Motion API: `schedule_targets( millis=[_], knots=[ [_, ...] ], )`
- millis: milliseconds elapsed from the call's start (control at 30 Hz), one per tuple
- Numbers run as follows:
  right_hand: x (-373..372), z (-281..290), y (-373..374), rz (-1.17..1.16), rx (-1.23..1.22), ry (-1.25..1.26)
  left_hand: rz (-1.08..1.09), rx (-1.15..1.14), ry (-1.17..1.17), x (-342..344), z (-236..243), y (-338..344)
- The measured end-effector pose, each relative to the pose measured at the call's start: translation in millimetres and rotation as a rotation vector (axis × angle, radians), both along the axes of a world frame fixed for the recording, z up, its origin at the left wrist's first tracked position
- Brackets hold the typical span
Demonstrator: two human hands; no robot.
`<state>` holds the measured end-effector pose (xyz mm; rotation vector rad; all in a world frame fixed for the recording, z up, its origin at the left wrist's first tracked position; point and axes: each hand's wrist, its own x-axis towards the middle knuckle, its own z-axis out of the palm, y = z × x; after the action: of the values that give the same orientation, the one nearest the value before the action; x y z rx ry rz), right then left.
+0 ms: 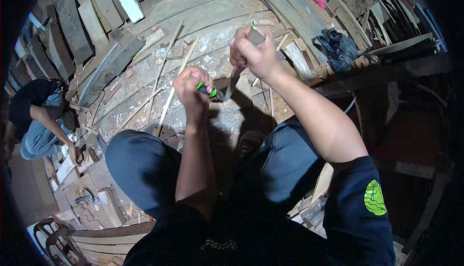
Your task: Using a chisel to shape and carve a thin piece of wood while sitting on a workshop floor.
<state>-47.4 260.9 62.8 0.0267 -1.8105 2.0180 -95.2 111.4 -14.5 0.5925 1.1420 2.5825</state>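
My left hand [194,89] is closed round a tool with a green and black handle [207,89]. A short metal end of it points right, toward the board under my hands. My right hand [252,53], raised a little higher, grips a wooden-handled tool [255,35] whose squared butt shows above the fist. A flat metal blade [231,86] runs down from that fist, its lower end close to the tip of the left tool. The two hands are apart. Shadow falls over the wood below, so I cannot make out what the tips touch.
Thin wood strips [174,85] and shavings lie in front of my knees. Boards [92,24] are stacked at the far left. A crumpled black plastic bag [337,48] lies at right. Another person [41,116] crouches at left, near a clamp-like tool [86,196].
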Motion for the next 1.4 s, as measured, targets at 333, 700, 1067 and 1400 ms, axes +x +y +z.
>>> schedule_targets(
  millis=[333,700,1067,1400],
  knots=[
    [2,-4,-3,0.034,0.046,-0.007,-0.008,-0.070,0.040,14,1,1],
    [9,-4,0,-0.033,-0.139,-0.042,-0.070,-0.088,0.030,12,7,-1],
    [10,-1,-9,-0.007,-0.084,-0.033,0.012,-0.189,0.004,12,-17,0],
    [5,-2,-13,0.004,-0.043,-0.013,0.289,-0.145,-0.028,-5,-23,-11]
  ],
)
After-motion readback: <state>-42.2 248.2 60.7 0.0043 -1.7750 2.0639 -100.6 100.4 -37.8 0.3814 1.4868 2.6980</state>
